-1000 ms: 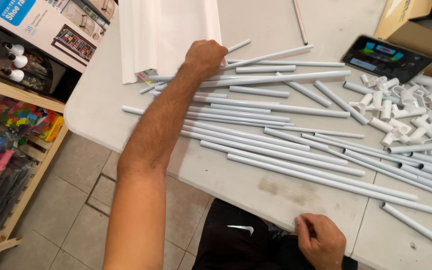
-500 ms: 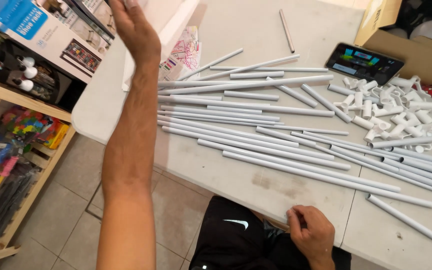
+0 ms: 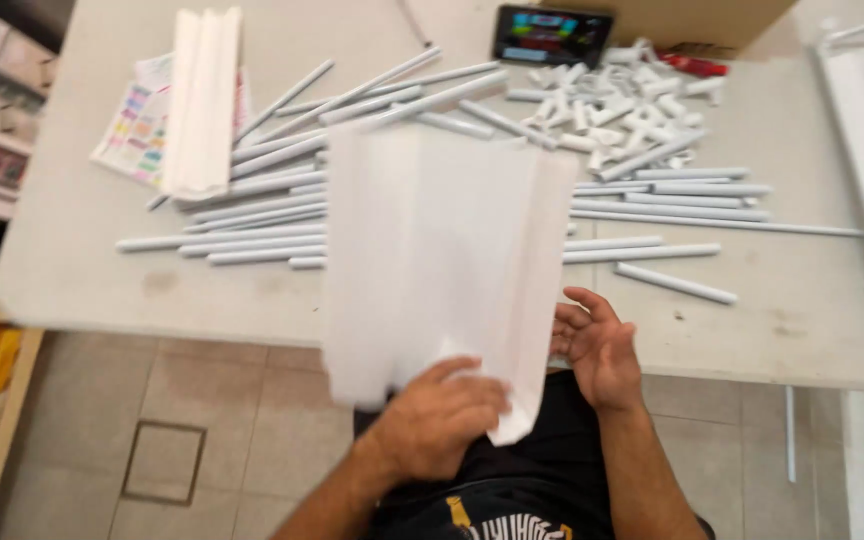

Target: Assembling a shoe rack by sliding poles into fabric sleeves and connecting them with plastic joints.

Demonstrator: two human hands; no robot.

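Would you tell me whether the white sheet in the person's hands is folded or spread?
Spread: the white sheet hangs wide with only lengthwise creases, gripped by the left hand.

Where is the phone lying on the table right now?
In the head view, the phone lies at the table's far edge, beside the cardboard box, behind the white connectors.

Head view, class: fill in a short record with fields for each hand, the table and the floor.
Left hand: left hand grips the lower edge of a white folded sheet, blurred
Right hand: right hand open, beside the sheet's edge
Table: grey table bears white tubes, small white connectors, a phone
Floor: beige tiles
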